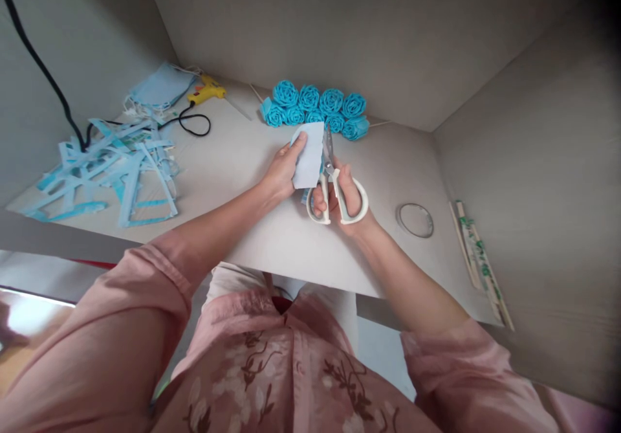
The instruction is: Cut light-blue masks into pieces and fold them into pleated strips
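Observation:
My left hand is closed on a pale blue-white folded sheet, with the thumb on its face. It looks like the same material as the face masks on the table. In my right hand is a pair of scissors with cream handles, fingers through the loops. The blades point away from me along the sheet's right edge. Whether they touch the sheet I cannot tell. A bit of blue material shows below the sheet, partly hidden. Just beyond the hands lie several blue rosettes in two rows.
Blue and white cut strips are heaped at the left. Behind them lie flat blue face masks and a yellow glue gun with a black cord. A wire coil and thin sticks lie at the right, near the side wall.

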Demonstrator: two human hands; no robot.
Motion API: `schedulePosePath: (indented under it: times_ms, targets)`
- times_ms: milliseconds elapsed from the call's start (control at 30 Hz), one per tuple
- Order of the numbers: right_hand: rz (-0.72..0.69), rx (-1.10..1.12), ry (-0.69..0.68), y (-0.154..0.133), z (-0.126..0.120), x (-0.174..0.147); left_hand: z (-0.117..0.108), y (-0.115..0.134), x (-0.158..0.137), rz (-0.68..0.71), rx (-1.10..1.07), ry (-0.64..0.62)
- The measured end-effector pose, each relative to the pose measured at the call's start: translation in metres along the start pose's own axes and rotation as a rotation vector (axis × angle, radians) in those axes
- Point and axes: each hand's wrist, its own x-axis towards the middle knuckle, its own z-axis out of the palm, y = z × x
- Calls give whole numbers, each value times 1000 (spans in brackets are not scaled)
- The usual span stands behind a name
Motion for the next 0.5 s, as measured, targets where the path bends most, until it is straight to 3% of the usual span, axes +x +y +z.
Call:
schedulePosePath:
  times_ms: [167,367,500]
  targets:
    - [19,6,4,-1,0,0,-1,-1,1,-15,3,17]
    - [-13,7,36,-1,-2,0,-1,-4,-5,-75,47,-60]
    - [-13,21,7,0,-3,1,0,-2,-3,-52,24,-6]
